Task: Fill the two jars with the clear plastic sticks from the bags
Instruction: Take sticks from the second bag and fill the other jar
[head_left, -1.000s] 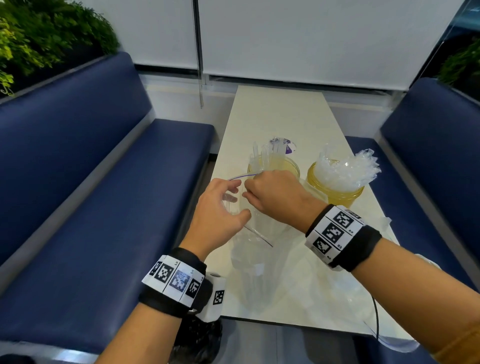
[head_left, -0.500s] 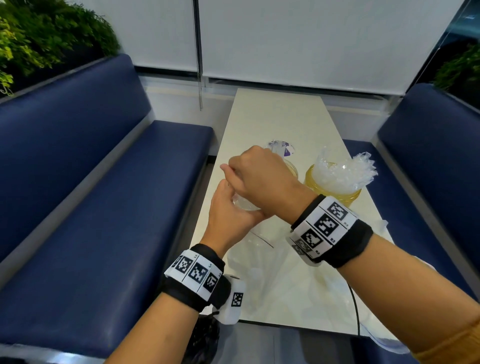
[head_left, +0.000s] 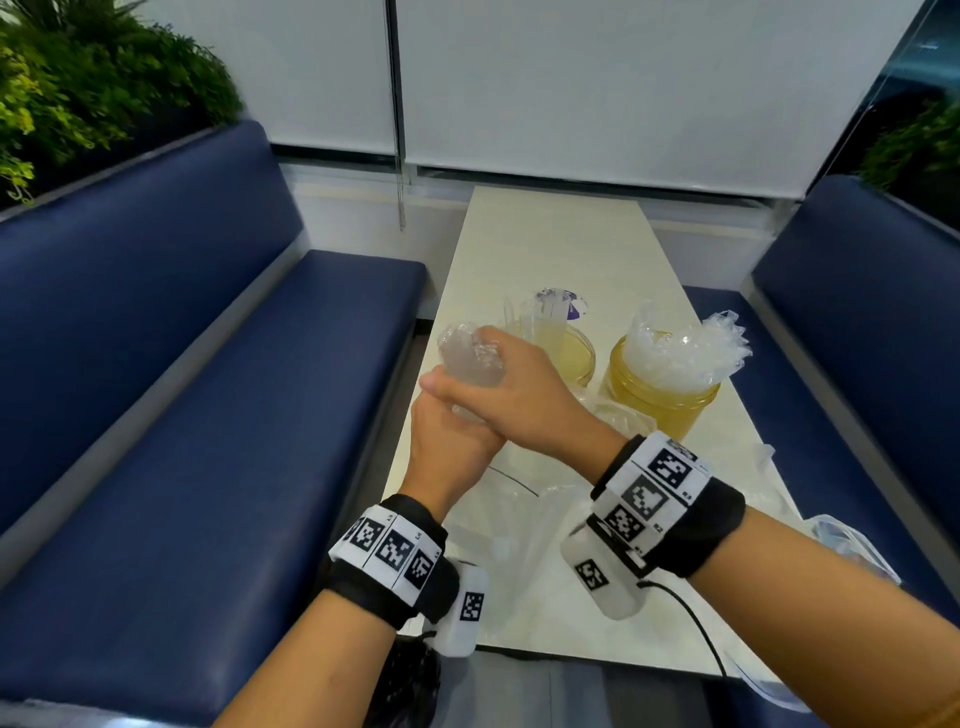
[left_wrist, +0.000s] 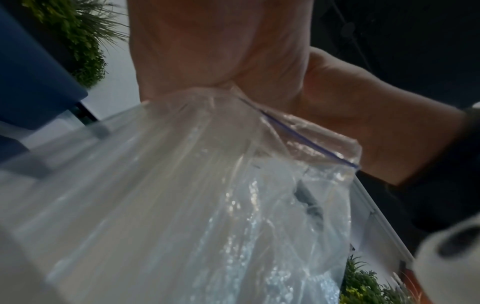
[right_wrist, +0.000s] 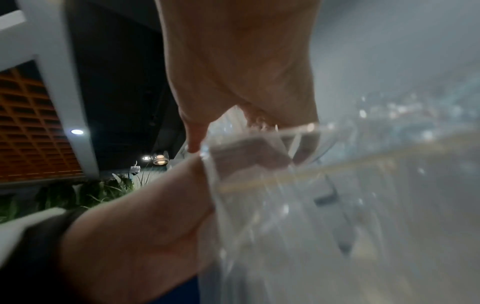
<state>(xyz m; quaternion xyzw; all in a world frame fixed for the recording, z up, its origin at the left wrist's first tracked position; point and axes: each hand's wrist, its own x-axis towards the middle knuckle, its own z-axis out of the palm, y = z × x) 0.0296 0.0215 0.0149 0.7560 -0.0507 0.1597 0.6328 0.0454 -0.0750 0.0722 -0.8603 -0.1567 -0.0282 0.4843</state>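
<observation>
Hands crossed above the surface (head_left: 597, 249): left hand (head_left: 447, 441) and right hand (head_left: 519, 395) each clench the bag (head_left: 470, 353) of sticks just beside the near jar (head_left: 563, 351); tipping its mouth squarely over the rim should prevent spills.

I see two jars side by side on the table (head_left: 561, 249): the left jar (head_left: 569, 353) behind my hands, the right jar (head_left: 660, 400) beside it (sticks (head_left: 675, 353) inside). Benches flank the table.
</observation>
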